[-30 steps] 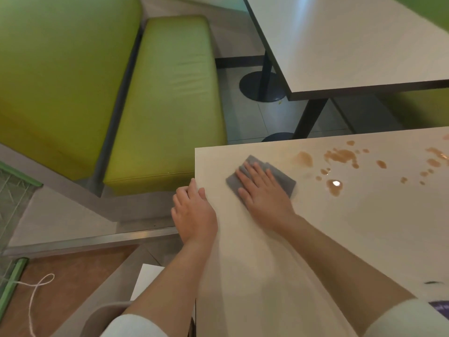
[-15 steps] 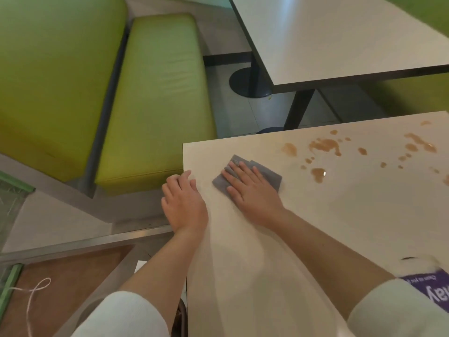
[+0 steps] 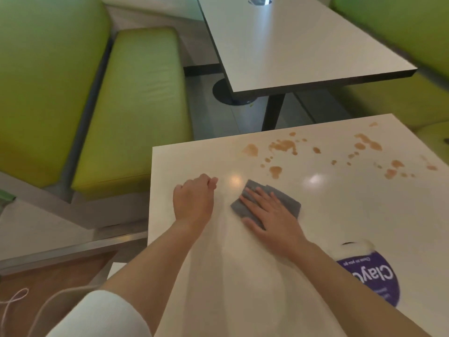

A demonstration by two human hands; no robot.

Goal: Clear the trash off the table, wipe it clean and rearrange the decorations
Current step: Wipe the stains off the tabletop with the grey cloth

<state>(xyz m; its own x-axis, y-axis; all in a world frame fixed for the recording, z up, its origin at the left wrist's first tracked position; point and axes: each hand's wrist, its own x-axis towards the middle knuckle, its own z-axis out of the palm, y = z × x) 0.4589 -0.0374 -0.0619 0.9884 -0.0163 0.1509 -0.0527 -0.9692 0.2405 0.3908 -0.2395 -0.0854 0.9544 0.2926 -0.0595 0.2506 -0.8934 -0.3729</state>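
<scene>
Cloth (image 3: 266, 201) shifted right of its earlier spot — right hand (image 3: 272, 215) flat on it; left hand (image 3: 194, 200) curled, empty, on counter (image 3: 340, 215) — brown spills (image 3: 283, 145) upper right.

Head-worn view, forward and down, close over table (image 3: 340, 215).

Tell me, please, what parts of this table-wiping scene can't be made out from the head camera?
- Purple label: print blurred, partly covered by the right forearm.
- Cloth: its middle is hidden under the right hand.
- Left hand: curled fingers face away, so anything inside is unseen.
- Stains: far right ones cut by the frame edge.
</scene>
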